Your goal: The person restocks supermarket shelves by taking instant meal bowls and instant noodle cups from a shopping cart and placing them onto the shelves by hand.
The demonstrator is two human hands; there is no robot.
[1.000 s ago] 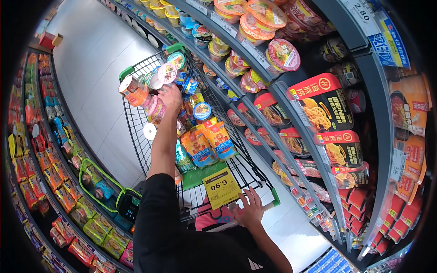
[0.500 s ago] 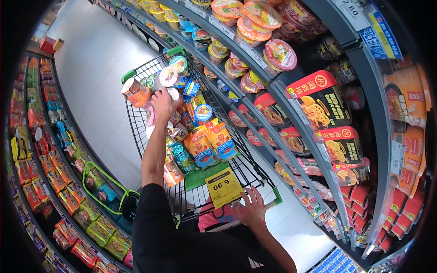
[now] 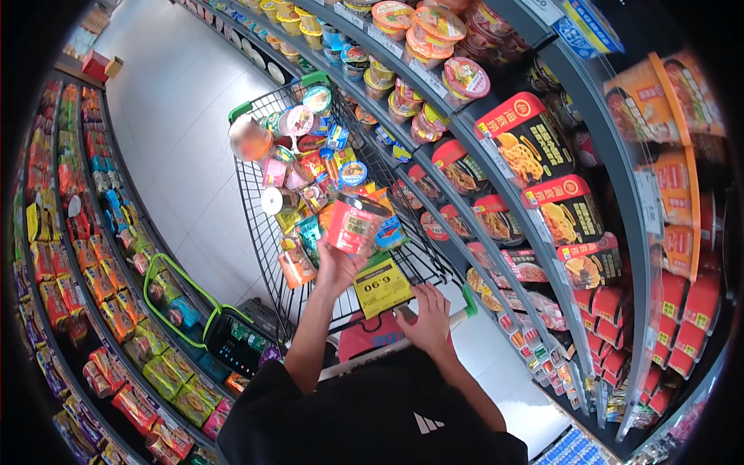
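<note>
My left hand [image 3: 338, 268] is closed around a red instant-food tub [image 3: 358, 225] with a dark rim, held tilted above the near part of the shopping cart [image 3: 260, 225]. My right hand [image 3: 426, 316] lies over the right part of the cart handle [image 3: 364, 361], its fingers stretched forward and slightly apart. Beside its thumb is a yellow price sign [image 3: 377, 287] reading 6.90. Beneath and beyond the tub, the cart holds several noodle cups, including a blue-lidded cup [image 3: 353, 173], a white-topped cup [image 3: 272, 201] and an orange cup [image 3: 297, 266], plus coloured packets.
Shelves on the right carry stacked noodle bowls [image 3: 466, 77] and black-and-red boxed meals [image 3: 525, 139]. On the left, shelves hold bagged noodles [image 3: 116, 333]. A black basket with a green handle [image 3: 205, 341] stands left of the cart. Pale tiled floor [image 3: 170, 147] runs along the aisle.
My left hand has drawn back from the far-left part of the cart toward me and now holds the red tub. My right hand stays at the handle. The view has shifted slightly.
</note>
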